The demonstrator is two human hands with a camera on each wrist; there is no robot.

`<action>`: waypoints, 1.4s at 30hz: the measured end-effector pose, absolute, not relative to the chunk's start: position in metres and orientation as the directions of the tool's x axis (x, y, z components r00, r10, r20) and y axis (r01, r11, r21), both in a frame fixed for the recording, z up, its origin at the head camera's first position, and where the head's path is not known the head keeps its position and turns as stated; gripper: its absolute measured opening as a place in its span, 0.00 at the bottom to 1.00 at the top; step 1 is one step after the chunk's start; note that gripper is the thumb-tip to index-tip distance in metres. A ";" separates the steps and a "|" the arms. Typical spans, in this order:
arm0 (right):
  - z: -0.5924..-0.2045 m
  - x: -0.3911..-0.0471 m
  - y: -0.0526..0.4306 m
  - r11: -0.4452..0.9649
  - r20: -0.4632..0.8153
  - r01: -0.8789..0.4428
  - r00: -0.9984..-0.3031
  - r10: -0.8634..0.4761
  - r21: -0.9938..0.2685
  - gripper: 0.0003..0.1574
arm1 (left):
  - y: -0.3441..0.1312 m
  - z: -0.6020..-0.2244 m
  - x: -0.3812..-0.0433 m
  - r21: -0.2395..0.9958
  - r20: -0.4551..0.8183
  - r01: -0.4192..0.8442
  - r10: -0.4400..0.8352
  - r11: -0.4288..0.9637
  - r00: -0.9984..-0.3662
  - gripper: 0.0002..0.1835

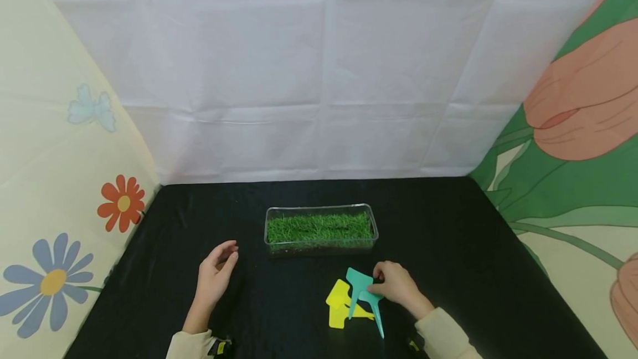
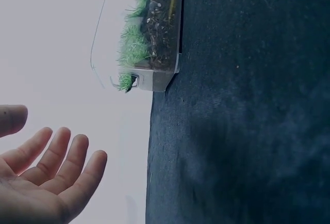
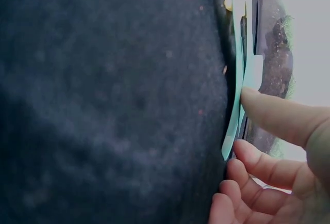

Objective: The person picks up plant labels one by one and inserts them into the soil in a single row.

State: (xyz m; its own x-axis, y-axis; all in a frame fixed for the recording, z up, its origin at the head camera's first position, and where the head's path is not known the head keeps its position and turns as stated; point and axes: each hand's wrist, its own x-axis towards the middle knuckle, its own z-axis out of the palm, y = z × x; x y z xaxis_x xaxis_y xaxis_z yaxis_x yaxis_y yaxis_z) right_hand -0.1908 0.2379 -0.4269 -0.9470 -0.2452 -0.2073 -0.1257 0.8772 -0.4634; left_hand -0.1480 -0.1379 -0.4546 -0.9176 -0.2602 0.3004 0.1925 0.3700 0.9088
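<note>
Right hand (image 1: 399, 286): thumb on one teal tag (image 1: 370, 297) in front of tray (image 1: 319, 249), fingers half-curled, grip unclear. Tags overlap, so yellow tags (image 1: 338, 296) might drag. Left hand (image 1: 213, 277), left of tray: fingers relaxed, empty.

Solid teal T-shaped plastic tags (image 1: 359, 279), lower right of centre, with bright yellow T-shaped plastic tags (image 1: 337, 317). Clear plastic tray (image 1: 319, 247) at centre: green grass (image 1: 319, 227), dark brown soil (image 2: 161, 28). Plain black tablecloth (image 1: 438, 231), plain white cloth backdrop (image 1: 249, 60) up top. Left: cream fabric (image 1: 35, 143) printed with a blue daisy (image 1: 52, 282), an orange-red flower (image 1: 123, 203), a pale blue butterfly (image 1: 89, 109). Right: pink tulips (image 1: 588, 93), green leaves (image 1: 573, 193). Cream sleeves (image 1: 445, 333), bottom edge.
</note>
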 end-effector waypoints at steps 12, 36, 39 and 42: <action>-0.429 -0.189 0.234 0.871 -0.167 -0.154 -0.952 -0.258 -0.466 0.13 | -0.136 -0.455 -0.147 0.906 0.290 0.177 -0.260 0.384 -0.921 0.13; -0.431 -0.187 0.233 0.846 -0.114 -0.168 -0.959 -0.258 -0.505 0.14 | -0.134 -0.455 -0.146 0.913 0.277 0.174 -0.247 0.369 -0.929 0.13; -0.430 -0.187 0.233 0.835 -0.107 -0.166 -0.960 -0.258 -0.525 0.13 | -0.134 -0.456 -0.147 0.917 0.273 0.174 -0.247 0.360 -0.930 0.13; -0.430 -0.187 0.234 0.817 -0.090 -0.174 -0.960 -0.265 -0.550 0.12 | -0.134 -0.456 -0.146 0.917 0.275 0.179 -0.241 0.356 -0.931 0.13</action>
State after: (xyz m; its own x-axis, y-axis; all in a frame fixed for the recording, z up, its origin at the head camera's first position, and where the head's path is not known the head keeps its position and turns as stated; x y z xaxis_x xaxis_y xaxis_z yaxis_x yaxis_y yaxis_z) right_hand -0.1872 0.2342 -0.4297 -0.9600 -0.2651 -0.0898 -0.1742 0.8170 -0.5497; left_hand -0.1463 -0.1337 -0.4562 -0.9310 -0.2405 0.2746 0.1785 0.3561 0.9172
